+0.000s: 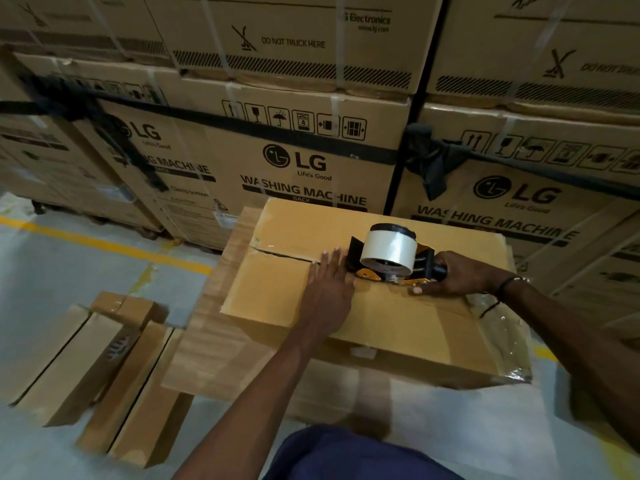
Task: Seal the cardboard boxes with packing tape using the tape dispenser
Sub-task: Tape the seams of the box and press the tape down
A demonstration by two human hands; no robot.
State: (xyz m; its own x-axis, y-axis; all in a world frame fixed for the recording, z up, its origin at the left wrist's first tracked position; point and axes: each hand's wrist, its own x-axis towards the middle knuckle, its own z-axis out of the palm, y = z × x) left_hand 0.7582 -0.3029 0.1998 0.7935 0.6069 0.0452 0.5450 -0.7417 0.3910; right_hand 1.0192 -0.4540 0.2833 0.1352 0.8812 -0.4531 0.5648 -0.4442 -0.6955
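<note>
A brown cardboard box lies in front of me with its top flaps closed; the centre seam runs left to right. A black and orange tape dispenser with a roll of clear tape rests on the seam near the box's middle. My right hand grips its handle. My left hand lies flat on the near flap, fingers spread, just left of the dispenser. Shiny clear tape covers the seam to the right of the dispenser and hangs over the box's right end. Left of the dispenser the seam is bare.
Tall stacks of LG washing machine cartons stand close behind the box. Several narrow cardboard boxes lie on the grey floor at the left. A yellow floor line runs at the left. Another carton sits under the box.
</note>
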